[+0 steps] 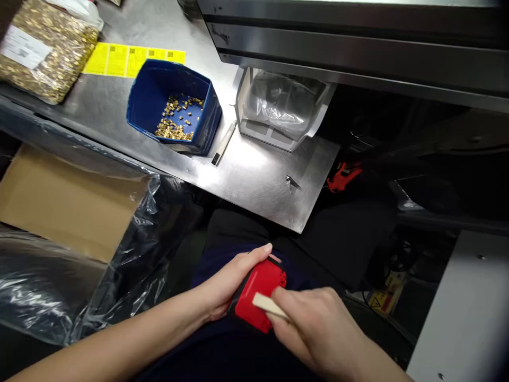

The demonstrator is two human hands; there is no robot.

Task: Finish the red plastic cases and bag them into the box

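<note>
Over my lap, my left hand (230,281) grips a red and black plastic block (260,289) from its left side, thumb along the top edge. My right hand (318,329) holds a thin pale stick (268,306) and presses its flat tip against the red face of the block. Both hands are below the front edge of the metal table (258,185).
On the table stand a blue bin (147,101) with small brass parts (177,119), a white holder with a clear bag (282,106), a pen-like tool (223,144), yellow labels (131,58) and a bag of brass parts (43,48). A plastic-lined cardboard box (67,201) sits left. An orange tool (342,176) lies right.
</note>
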